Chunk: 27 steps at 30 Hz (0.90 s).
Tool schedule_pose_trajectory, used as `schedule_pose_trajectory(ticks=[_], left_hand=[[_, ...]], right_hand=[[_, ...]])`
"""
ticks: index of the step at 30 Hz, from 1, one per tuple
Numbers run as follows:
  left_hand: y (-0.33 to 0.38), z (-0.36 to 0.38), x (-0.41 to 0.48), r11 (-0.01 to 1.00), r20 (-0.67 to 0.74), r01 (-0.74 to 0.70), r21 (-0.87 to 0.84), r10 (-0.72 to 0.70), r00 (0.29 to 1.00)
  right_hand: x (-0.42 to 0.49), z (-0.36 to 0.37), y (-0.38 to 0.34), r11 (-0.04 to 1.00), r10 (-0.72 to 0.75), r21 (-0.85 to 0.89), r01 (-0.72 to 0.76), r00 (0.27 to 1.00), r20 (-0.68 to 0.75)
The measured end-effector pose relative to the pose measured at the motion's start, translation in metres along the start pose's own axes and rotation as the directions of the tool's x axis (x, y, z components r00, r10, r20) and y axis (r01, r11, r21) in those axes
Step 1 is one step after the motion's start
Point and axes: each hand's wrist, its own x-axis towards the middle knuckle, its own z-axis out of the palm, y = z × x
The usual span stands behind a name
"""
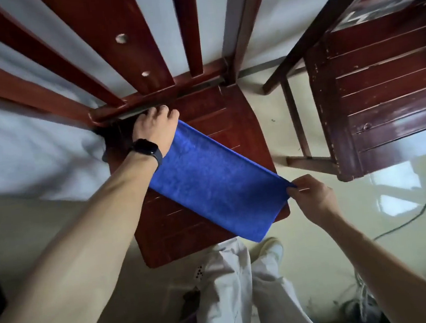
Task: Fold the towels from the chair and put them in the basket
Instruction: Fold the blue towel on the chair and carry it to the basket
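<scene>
From the head camera, looking down, a blue towel is lying stretched as a long folded strip across the seat of a red-brown wooden chair, running diagonally from the seat's back-left corner to its front-right corner. The left hand is resting at the towel's far end, close under the chair's backrest slats, its fingers curling down over the seat's rear edge; the palm is hiding the cloth beneath it, so it is pressing or holding that end, and I cannot tell which. A dark watch is sitting on that wrist, just beside the towel's upper edge. The right hand is closing in a pinch on the towel's near corner, just off the chair's front-right edge, with the thumb and fingertips gripping the blue cloth and pulling it taut. The towel's lower end is hanging slightly past the chair's front edge. A second dark wooden chair is standing to the right of the first chair, well apart from the towel. Below the chair's front edge, the person's pale trousers and a light shoe are showing on the cream floor. A thin cable is trailing across the floor, right of the chair. No basket is showing in this view.
</scene>
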Motion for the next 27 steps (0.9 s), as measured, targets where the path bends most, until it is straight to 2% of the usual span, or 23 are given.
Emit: schedule_pose_trajectory(ticks=[3, 6, 10, 12, 14, 15, 18, 21, 23, 24, 27], left_hand=[[0.009, 0.004, 0.013, 0.995, -0.052, 0.014, -0.096, -0.019, 0.998], [0.023, 0.011, -0.002, 0.977, -0.132, 0.088, -0.194, -0.114, 0.985], [0.064, 0.033, -0.079, 0.955, -0.269, 0.028, -0.296, -0.112, 0.957], [0.097, 0.048, -0.130, 0.883, -0.216, 0.119, -0.455, -0.238, 0.947], [0.134, 0.060, -0.177, 0.725, -0.086, 0.303, -0.618, -0.446, 0.891], [0.152, 0.064, -0.196, 0.602, 0.006, 0.384, -0.701, -0.533, 0.846], [0.204, 0.081, -0.236, 0.128, 0.339, 0.528, -0.839, -0.636, 0.693], [0.242, 0.095, -0.249, -0.291, 0.639, 0.593, -0.751, -0.548, 0.540], [0.257, 0.098, -0.245, -0.485, 0.791, 0.624, -0.612, -0.394, 0.469], [0.261, 0.096, -0.241, -0.556, 0.826, 0.613, -0.561, -0.327, 0.459], [0.264, 0.089, -0.230, -0.684, 0.834, 0.539, -0.491, -0.190, 0.519]], right_hand=[[-0.001, 0.003, 0.004, 0.999, 0.035, 0.022, -0.035, 0.999, 0.008], [-0.005, 0.008, 0.007, 0.998, 0.052, 0.047, -0.052, 0.999, -0.005], [-0.012, 0.008, 0.005, 1.000, 0.005, 0.015, -0.005, 1.000, 0.010], [-0.013, 0.007, 0.001, 0.999, -0.034, -0.034, 0.035, 0.999, 0.024], [-0.013, 0.006, -0.002, 0.995, -0.064, -0.073, 0.068, 0.997, 0.053], [-0.012, 0.006, -0.002, 0.991, -0.080, -0.099, 0.087, 0.994, 0.075], [-0.009, 0.006, -0.003, 0.971, -0.139, -0.177, 0.161, 0.982, 0.130], [-0.008, 0.005, 0.000, 0.963, -0.161, -0.194, 0.186, 0.977, 0.136], [-0.007, 0.003, 0.004, 0.964, -0.160, -0.191, 0.185, 0.977, 0.138], [-0.007, 0.002, 0.006, 0.966, -0.160, -0.180, 0.185, 0.977, 0.142], [-0.008, 0.000, 0.011, 0.971, -0.147, -0.164, 0.173, 0.976, 0.160]])
